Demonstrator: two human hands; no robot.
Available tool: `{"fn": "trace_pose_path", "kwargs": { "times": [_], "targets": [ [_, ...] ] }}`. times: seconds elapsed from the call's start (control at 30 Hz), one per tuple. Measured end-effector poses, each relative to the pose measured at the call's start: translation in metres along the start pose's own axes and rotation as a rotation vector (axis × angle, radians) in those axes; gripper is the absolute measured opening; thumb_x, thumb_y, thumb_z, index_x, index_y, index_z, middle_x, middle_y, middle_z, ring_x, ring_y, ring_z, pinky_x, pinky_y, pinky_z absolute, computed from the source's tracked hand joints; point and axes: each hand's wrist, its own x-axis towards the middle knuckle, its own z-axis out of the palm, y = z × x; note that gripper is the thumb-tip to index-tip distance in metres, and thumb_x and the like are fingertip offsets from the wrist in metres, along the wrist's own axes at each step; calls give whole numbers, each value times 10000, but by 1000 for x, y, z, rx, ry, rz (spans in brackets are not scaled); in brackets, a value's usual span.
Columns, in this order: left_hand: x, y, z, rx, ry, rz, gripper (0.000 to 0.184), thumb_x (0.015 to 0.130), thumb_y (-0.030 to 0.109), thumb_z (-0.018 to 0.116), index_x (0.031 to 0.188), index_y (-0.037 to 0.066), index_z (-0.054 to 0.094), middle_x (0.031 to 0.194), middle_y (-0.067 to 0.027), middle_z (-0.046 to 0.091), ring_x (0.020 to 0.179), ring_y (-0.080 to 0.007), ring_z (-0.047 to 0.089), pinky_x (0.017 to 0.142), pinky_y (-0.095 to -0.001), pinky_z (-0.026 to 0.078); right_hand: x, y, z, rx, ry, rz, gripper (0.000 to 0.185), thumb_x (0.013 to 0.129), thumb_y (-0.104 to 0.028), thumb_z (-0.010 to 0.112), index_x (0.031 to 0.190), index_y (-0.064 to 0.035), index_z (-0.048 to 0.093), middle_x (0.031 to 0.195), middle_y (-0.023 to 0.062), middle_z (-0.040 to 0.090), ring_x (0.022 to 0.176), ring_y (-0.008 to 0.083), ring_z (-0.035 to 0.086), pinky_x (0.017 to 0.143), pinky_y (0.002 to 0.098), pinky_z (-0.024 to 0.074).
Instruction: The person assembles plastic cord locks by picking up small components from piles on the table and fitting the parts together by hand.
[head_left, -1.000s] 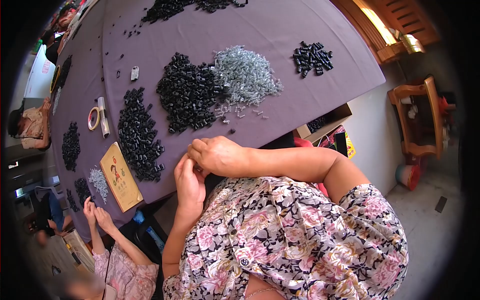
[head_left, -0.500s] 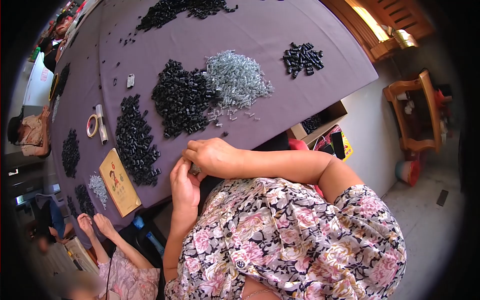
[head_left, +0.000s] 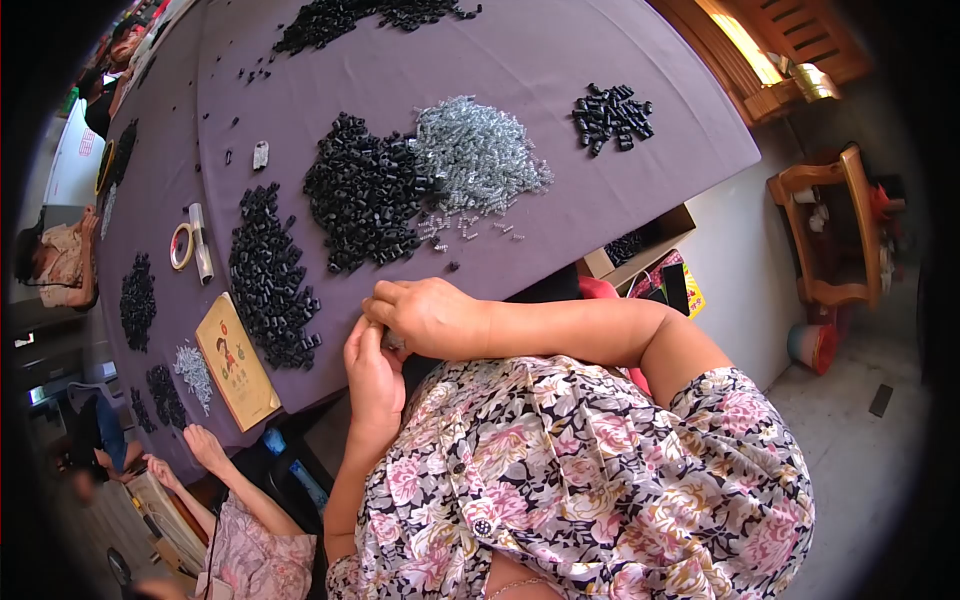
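Note:
My right hand (head_left: 430, 315) and my left hand (head_left: 375, 385) meet just off the table's near edge, in front of my floral top. Both are closed, fingertips pressed together. A small greyish bit (head_left: 393, 341) shows between them, too hidden to name. Past my hands lie a heap of small black plastic parts (head_left: 365, 195) and, touching it, a heap of silvery springs (head_left: 480, 155). A longer pile of black parts (head_left: 268, 280) lies to the left of my hands. A smaller group of black parts (head_left: 612, 118) sits off to the right.
A yellowish booklet (head_left: 237, 362), a tape roll (head_left: 181, 246) and a clear roll (head_left: 201, 245) lie on the purple tablecloth (head_left: 560, 60). A cardboard box (head_left: 650, 245) stands below the right edge. At lower left are a co-worker's hands (head_left: 205, 450).
My hands stay together with only slight finger movement. The co-worker's two hands at lower left have moved apart, one dropping lower. The view has shifted slightly.

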Motion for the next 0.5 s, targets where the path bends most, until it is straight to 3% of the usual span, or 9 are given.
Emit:
{"fn": "trace_pose_path", "kwargs": {
  "times": [0.17, 0.27, 0.37, 0.5],
  "targets": [
    [-1, 15, 11, -91, -36, -56, 304, 1063, 169, 416, 1232, -1, 603, 1106, -45, 643, 955, -137, 630, 778, -317, 564, 4, 1, -7, 38, -20, 40, 647, 647, -152, 800, 1229, 34, 590, 1022, 106, 595, 945, 281, 665, 766, 377, 555],
    [7, 7, -10, -149, -149, -63, 304, 1067, 173, 420, 1241, 2, 601, 1106, -49, 642, 952, -138, 628, 785, -324, 568, 3, 3, 4, -135, 73, -56, 506, 616, -223, 814, 1037, -9, 634, 986, 85, 595, 881, 254, 660, 732, 353, 558],
    [7, 6, -13, -168, -252, -38, 280, 1065, 166, 446, 1228, 8, 609, 1097, -48, 642, 937, -138, 629, 792, -321, 568, 3, 1, -2, -163, -7, -57, 631, 656, -206, 791, 1197, 44, 584, 999, 98, 585, 888, 262, 654, 739, 361, 551],
    [8, 2, -20, -157, -267, -51, 241, 1052, 152, 481, 1200, 14, 612, 1040, -36, 635, 906, -129, 618, 797, -313, 553, 1, 5, 2, -139, 20, -117, 621, 665, -233, 786, 1184, 40, 582, 990, 97, 582, 871, 265, 646, 731, 363, 548]
  ]
}}
